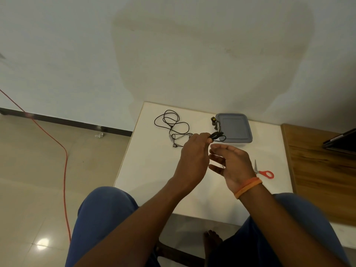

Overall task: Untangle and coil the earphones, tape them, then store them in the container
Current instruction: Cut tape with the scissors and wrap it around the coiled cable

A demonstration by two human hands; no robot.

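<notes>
An orange cable (pixel 63 157) is trailing across the tiled floor (pixel 28 170) at the far left, running down past the person's knee. Moving onto the white table (pixel 150 170), a loose black earphone cord (pixel 170 122) is lying in open, tangled loops near the far edge, well apart from the hands' side of the table. Just right of those loops, the left hand (pixel 192 157) is hovering above the tabletop, its fingertips pinching together on a small coiled bundle of black earphones (pixel 217 136), which is being held up in the air in front of the container. Below and right of that bundle, the right hand (pixel 233 166) is waiting palm inward with its fingers spread apart and slightly curled, gripping nothing; an orange band (pixel 248 186) is sitting on its wrist. Behind the hands, a grey lidded container (pixel 235 128) is resting flat on the table, with a small dark object I cannot identify lying against its left rim. Further right, red-handled scissors (pixel 264 173) are lying on the table, partly hidden by the right hand. Beyond them, a wooden surface (pixel 317 170) is adjoining the table.
</notes>
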